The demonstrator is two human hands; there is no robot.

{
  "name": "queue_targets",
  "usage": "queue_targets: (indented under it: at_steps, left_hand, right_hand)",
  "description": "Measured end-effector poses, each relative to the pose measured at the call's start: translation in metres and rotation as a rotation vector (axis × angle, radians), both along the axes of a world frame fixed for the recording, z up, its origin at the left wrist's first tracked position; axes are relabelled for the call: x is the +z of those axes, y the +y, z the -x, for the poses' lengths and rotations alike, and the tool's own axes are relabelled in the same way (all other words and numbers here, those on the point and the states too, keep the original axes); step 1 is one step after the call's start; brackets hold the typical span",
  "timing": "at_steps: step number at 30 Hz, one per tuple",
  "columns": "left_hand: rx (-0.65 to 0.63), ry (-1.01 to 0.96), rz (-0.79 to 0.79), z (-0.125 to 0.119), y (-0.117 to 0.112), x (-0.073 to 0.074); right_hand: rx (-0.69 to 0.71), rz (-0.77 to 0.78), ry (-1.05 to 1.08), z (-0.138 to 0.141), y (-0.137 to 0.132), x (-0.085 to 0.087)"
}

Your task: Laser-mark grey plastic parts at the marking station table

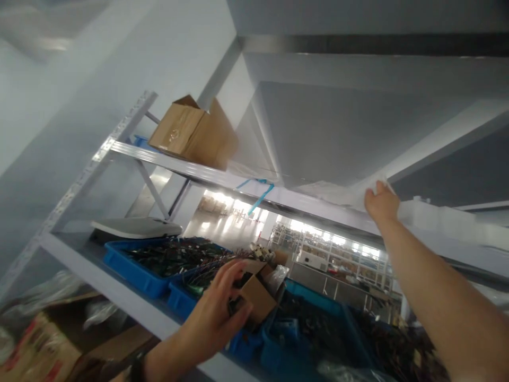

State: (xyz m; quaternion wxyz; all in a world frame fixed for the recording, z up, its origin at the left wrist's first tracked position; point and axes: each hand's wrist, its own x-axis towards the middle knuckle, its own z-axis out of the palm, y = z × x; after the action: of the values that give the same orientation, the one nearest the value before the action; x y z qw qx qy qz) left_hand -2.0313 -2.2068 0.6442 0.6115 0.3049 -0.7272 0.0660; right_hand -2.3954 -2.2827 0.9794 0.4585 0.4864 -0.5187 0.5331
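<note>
Two hands: left hand [212,313] curled round a cardboard box [258,300] (partly hidden), right hand [382,204] pinching blurred plastic film [350,193]

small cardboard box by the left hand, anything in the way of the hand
Nothing visible: the left hand is already against the small cardboard box, with no gap showing between the fingers and the box. A blue plastic bin lies below them, not between them.
</note>
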Motion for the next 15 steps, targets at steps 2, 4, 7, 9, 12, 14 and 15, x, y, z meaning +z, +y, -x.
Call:
queue_targets:
  at_steps: [2,4,7,9,12,14,15]
  left_hand:
    - [0.058,-0.181,0.158,0.04,0.004,0.034]
    - [0.112,-0.22,0.235,0.078,0.012,0.068]
    - [0.303,-0.172,0.435,0.127,0.014,0.115]
    - [0.489,-0.16,0.518,0.155,-0.001,0.148]
    - [0.654,-0.127,0.345,0.187,-0.038,0.197]
    - [0.657,-0.192,0.256,0.203,-0.061,0.227]
    - [0.639,-0.236,0.233,0.21,-0.07,0.241]
  right_hand:
    - [0.023,0.053,0.029,0.016,0.018,-0.009]
    - [0.068,0.227,0.066,0.032,0.044,-0.026]
    - [0.141,0.483,0.203,0.046,0.092,-0.076]
    - [0.25,0.496,0.421,0.05,0.122,-0.127]
    - [0.443,0.219,0.672,0.058,0.151,-0.207]
    - [0.578,0.074,0.76,0.07,0.159,-0.243]
    - [0.624,0.049,0.778,0.079,0.162,-0.253]
